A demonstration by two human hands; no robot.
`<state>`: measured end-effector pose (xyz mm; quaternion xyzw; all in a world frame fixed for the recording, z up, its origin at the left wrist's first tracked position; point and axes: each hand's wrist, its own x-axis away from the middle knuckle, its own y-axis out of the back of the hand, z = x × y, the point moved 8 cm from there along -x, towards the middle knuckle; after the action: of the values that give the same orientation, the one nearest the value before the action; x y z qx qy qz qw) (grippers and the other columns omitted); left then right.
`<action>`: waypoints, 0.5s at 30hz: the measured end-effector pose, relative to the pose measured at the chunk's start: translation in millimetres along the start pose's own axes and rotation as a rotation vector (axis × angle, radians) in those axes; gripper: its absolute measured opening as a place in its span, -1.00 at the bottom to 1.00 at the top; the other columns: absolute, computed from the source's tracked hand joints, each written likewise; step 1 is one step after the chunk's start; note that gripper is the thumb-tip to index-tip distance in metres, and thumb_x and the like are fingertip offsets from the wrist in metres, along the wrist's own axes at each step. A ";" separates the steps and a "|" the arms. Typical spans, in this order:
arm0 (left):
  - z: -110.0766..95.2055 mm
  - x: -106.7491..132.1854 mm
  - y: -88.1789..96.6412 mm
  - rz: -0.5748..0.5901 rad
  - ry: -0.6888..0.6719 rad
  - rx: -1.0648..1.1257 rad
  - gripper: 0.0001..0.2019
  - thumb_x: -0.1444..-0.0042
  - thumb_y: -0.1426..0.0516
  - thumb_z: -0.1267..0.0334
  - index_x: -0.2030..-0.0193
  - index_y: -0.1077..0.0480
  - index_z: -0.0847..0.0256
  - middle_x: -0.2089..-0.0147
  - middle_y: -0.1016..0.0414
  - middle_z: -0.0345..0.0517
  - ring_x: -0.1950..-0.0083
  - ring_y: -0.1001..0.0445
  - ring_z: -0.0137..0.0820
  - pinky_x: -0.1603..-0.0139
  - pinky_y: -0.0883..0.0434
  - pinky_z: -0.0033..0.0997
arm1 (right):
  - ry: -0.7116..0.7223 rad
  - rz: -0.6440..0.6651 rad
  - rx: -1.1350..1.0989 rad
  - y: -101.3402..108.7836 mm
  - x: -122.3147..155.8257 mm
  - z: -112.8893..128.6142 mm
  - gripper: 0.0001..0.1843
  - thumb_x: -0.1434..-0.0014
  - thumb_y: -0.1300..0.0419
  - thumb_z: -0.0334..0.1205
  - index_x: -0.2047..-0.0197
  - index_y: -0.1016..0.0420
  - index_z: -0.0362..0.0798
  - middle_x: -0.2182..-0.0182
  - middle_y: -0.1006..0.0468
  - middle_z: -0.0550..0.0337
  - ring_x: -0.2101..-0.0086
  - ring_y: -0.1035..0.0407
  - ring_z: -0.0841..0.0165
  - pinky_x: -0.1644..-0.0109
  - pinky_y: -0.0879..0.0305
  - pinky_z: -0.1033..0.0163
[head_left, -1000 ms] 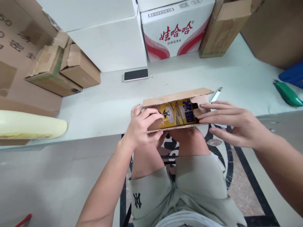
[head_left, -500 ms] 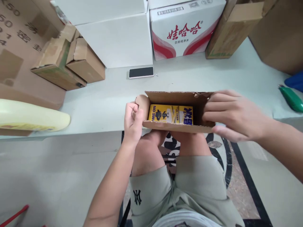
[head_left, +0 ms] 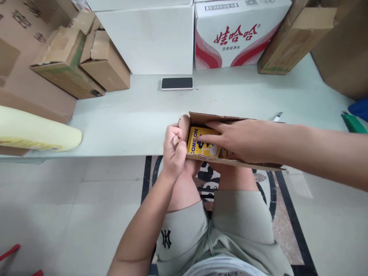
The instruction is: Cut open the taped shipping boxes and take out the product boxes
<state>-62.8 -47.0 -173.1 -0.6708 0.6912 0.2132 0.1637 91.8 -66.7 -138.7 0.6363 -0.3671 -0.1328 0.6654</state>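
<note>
An open cardboard box (head_left: pixel 247 164) is held at the table's front edge, above my knees. My left hand (head_left: pixel 174 153) is closed around the flap at its left end. Inside lies a yellow printed pack (head_left: pixel 194 147) with "COME ON" on its left part. My right hand (head_left: pixel 238 138) reaches into the box from the right, palm down, its fingers stretched out and apart over the pack. The index and middle fingers seem to touch its top. That hand covers the pack's right part and much of the box's inside.
A dark-screened phone (head_left: pixel 177 83) lies on the pale table (head_left: pixel 132 119). White cartons (head_left: pixel 149 42) and brown boxes (head_left: pixel 109 63) line the back. A pale yellow bottle (head_left: pixel 40 132) lies at left. A green-handled tool (head_left: pixel 353 122) is at right, and a small pale pointed object (head_left: pixel 277 116) behind the box.
My right hand has gone from the box's right end to inside it, over the pack. The right-end flap has opened outward. My left hand keeps its hold on the left flap.
</note>
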 end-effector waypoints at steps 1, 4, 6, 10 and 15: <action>0.1 0.9 0.7 0.004 -0.012 -0.015 -0.73 -0.36 -0.11 0.05 0.29 -0.17 0.10 0.27 -0.22 -0.16 0.28 -0.23 -0.34 0.28 -0.27 -0.31 | 0.044 0.016 0.014 -0.1 -10.4 4.0 -0.21 -0.31 -0.26 -0.19 -0.54 -0.16 0.21 -0.31 -0.39 -0.13 0.20 -0.53 0.25 0.23 -0.26 0.21; 0.0 2.9 2.8 0.001 -0.058 -0.050 -0.74 -0.38 -0.09 0.08 0.28 -0.17 0.10 0.27 -0.18 -0.17 0.27 -0.23 -0.34 0.26 -0.26 -0.30 | 0.074 0.058 0.119 0.3 -34.0 12.9 -0.39 -0.44 -0.12 -0.21 -0.50 -0.23 0.23 -0.31 -0.37 -0.21 0.03 -0.52 0.11 0.10 -0.32 0.14; -1.4 3.2 3.3 -0.008 -0.099 -0.045 -0.75 -0.41 -0.08 0.10 0.28 -0.16 0.10 0.29 -0.14 -0.20 0.30 -0.19 -0.36 0.29 -0.23 -0.31 | 0.071 0.097 0.187 -2.7 -41.1 17.7 -0.46 -0.49 -0.05 -0.20 -0.47 -0.25 0.31 -0.29 -0.38 -0.21 -0.04 -0.50 0.03 0.07 -0.32 0.10; -2.7 2.0 2.2 -0.009 -0.147 -0.015 -0.73 -0.45 -0.04 0.08 0.27 -0.15 0.10 0.31 -0.11 -0.22 0.36 -0.14 -0.40 0.35 -0.20 -0.32 | 0.059 0.092 0.206 -7.5 -42.4 18.7 -0.46 -0.49 -0.04 -0.20 -0.46 -0.26 0.37 -0.32 -0.35 -0.18 0.03 -0.52 0.08 0.10 -0.28 0.12; 1.6 0.6 2.4 -0.046 -0.124 -0.066 -0.68 -0.46 -0.03 0.03 0.31 -0.13 0.12 0.32 -0.12 -0.22 0.34 -0.19 -0.40 0.32 -0.23 -0.32 | -0.003 0.132 0.128 -13.1 -44.8 9.0 -0.61 -0.51 0.02 -0.20 -0.26 -0.48 0.14 -0.19 -0.44 -0.13 0.09 -0.53 0.16 0.16 -0.27 0.16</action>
<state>-65.3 -46.7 -174.7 -0.6770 0.6568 0.2732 0.1889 58.6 -46.6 -166.1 0.6519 -0.4169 -0.0660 0.6299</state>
